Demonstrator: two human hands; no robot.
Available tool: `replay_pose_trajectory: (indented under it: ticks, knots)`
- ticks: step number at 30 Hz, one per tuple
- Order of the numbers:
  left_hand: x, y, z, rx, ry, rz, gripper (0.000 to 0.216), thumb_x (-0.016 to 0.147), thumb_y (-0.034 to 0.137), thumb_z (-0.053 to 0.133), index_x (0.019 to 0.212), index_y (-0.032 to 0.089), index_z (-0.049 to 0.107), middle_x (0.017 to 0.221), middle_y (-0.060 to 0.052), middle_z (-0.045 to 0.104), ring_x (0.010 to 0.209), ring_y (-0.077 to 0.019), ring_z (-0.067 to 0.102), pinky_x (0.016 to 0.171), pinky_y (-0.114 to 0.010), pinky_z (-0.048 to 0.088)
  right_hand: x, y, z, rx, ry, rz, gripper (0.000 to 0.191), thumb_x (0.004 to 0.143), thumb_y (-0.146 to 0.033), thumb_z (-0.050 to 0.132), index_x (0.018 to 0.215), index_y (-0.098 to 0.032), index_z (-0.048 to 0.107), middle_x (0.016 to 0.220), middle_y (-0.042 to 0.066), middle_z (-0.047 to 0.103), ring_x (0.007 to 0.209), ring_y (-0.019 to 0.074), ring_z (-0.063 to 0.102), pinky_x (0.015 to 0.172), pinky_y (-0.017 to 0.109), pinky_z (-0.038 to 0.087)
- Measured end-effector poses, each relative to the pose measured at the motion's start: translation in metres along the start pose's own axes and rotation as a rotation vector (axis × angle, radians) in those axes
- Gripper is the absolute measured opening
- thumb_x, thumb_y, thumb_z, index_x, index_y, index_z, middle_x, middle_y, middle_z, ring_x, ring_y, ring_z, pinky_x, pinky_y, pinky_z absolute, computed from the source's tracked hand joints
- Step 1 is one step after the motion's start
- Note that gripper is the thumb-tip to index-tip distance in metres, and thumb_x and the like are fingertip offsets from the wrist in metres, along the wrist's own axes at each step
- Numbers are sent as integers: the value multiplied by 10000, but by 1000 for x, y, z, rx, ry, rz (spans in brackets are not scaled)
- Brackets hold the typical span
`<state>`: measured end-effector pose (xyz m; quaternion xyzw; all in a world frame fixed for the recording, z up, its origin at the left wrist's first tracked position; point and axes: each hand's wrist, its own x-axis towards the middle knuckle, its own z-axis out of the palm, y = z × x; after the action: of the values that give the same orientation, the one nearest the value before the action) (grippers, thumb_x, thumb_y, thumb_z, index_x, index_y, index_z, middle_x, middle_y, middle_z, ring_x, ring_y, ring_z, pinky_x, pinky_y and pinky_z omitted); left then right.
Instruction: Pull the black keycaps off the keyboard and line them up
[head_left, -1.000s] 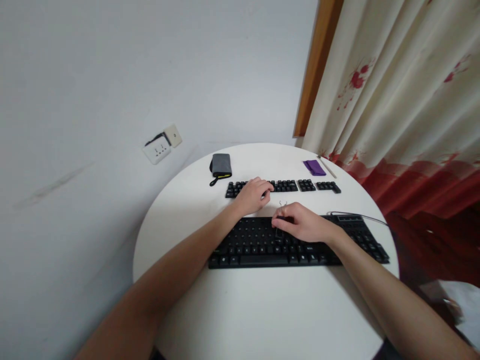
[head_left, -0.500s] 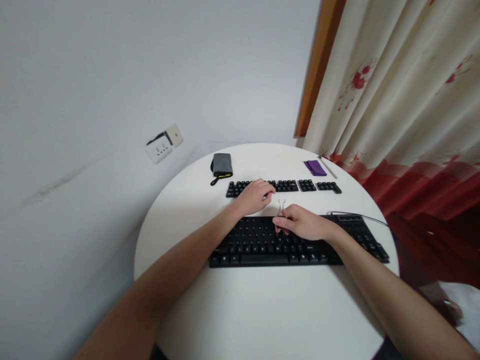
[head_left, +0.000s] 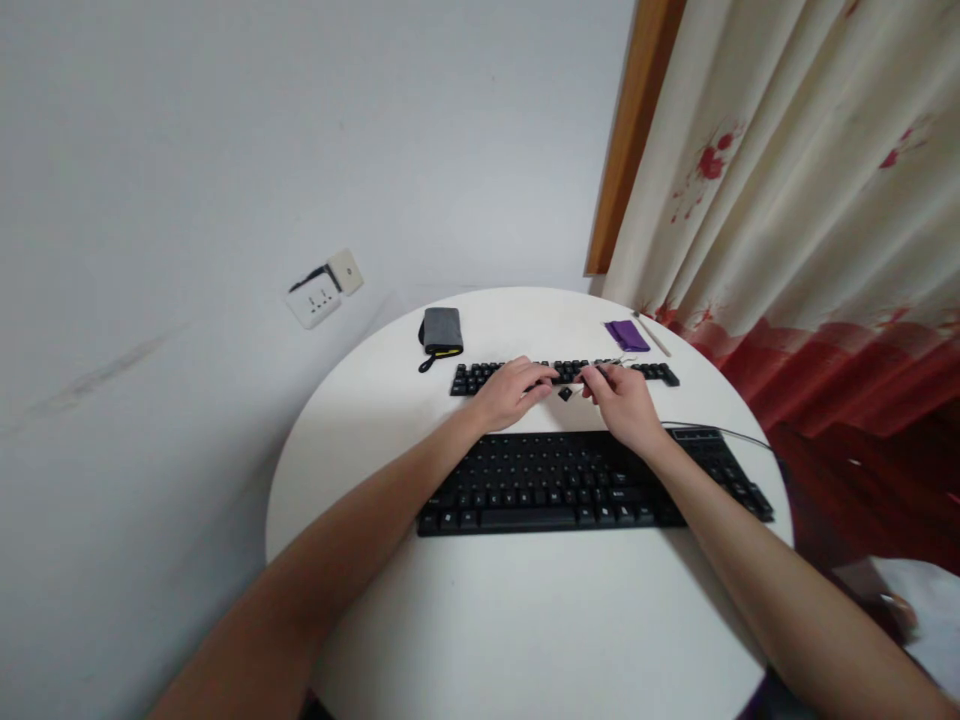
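Note:
A black keyboard [head_left: 555, 485] lies across a round white table [head_left: 525, 620]. Behind it runs a row of loose black keycaps [head_left: 480, 378]. My left hand [head_left: 510, 392] rests on that row with its fingers stretched out and nothing visibly in them. My right hand [head_left: 624, 402] is beyond the keyboard at the same row, fingers pinched on a thin wire key puller [head_left: 604, 370]. A single black keycap [head_left: 565, 394] lies on the table between the two hands.
A grey pouch [head_left: 441, 330] with a yellow edge sits at the back left of the table. A purple cloth [head_left: 627, 335] and a thin stick [head_left: 654, 336] lie at the back right. The keyboard cable [head_left: 720, 428] runs off right. A curtain [head_left: 810, 200] hangs close by.
My right hand lifted off the keyboard's upper rows and moved back to the keycap row with the wire puller. A single keycap now lies between the hands. My left hand barely moved.

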<state>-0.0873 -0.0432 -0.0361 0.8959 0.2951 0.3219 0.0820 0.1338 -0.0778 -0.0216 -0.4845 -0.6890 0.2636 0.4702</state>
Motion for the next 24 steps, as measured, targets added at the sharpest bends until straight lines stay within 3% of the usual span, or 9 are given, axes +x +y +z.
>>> replay_pose_trajectory:
  ticks: [3,9,13,18,24]
  knots:
    - [1,1,1,-4,-22,69,391,961,488,566,1187,176,634,1108,-102,709,1020,-239,608,936,-400,480,-1,4,3,-26,-26,-17,409,947,-477,524,798,-150,720,681,55,690,633,178,598,645,296,437]
    - [1,5,1,18,-11,128,270,953,370,608,1133,172,646,1042,-96,712,998,-227,606,932,-394,486,-5,2,11,9,-77,-48,435,961,-495,501,774,-163,709,771,78,726,712,195,645,719,318,486]
    - [-1,5,0,54,-1,92,346,926,360,658,1222,189,610,1010,-78,699,986,-220,593,909,-370,496,-4,4,17,160,-54,67,486,920,-603,514,844,-162,703,864,102,742,810,221,674,709,325,537]
    - [-1,4,-2,149,-28,138,247,954,346,619,1141,187,647,1059,-95,688,1030,-221,582,909,-368,495,-3,8,24,396,-128,256,500,838,-673,594,854,-174,635,822,83,730,729,192,693,687,332,589]
    - [0,3,0,200,-52,232,237,994,334,546,1155,210,669,1108,-64,729,1035,-209,578,949,-378,474,-3,11,23,357,-88,240,403,864,-589,591,837,-187,608,804,63,722,703,183,704,603,283,554]
